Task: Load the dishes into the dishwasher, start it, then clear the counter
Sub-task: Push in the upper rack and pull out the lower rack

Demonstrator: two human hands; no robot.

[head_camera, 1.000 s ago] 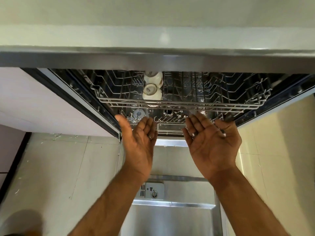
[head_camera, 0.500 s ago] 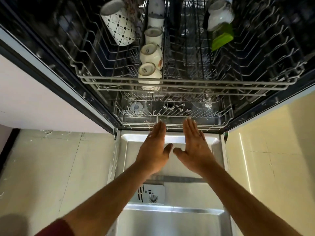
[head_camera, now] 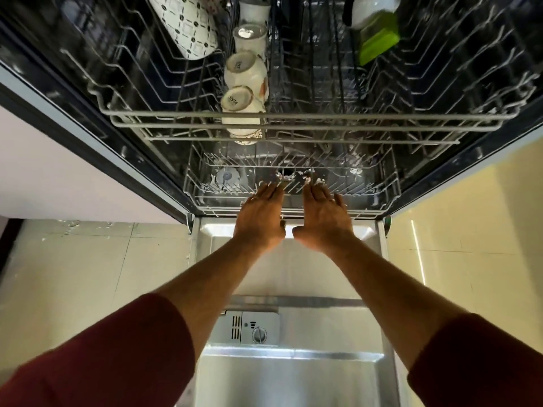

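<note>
The dishwasher stands open with its steel door (head_camera: 291, 377) folded down below me. My left hand (head_camera: 260, 217) and my right hand (head_camera: 321, 218) reach side by side, palms down and fingers straight, to the front rim of the lower rack (head_camera: 367, 212); the fingertips lie over its wires. The upper rack (head_camera: 302, 118) above holds several upturned cream cups (head_camera: 245, 70), a patterned white mug (head_camera: 188, 27) and a white and green container (head_camera: 376, 33).
A detergent dispenser (head_camera: 252, 327) with a round knob sits in the door's inner face. Pale floor tiles (head_camera: 88, 274) lie left and right of the door. White cabinet panels (head_camera: 73, 171) flank the dishwasher opening.
Both hands turned from palms up to palms down and moved forward to the lower rack's front edge. My view dropped closer, so more of the upper rack's dishes show.
</note>
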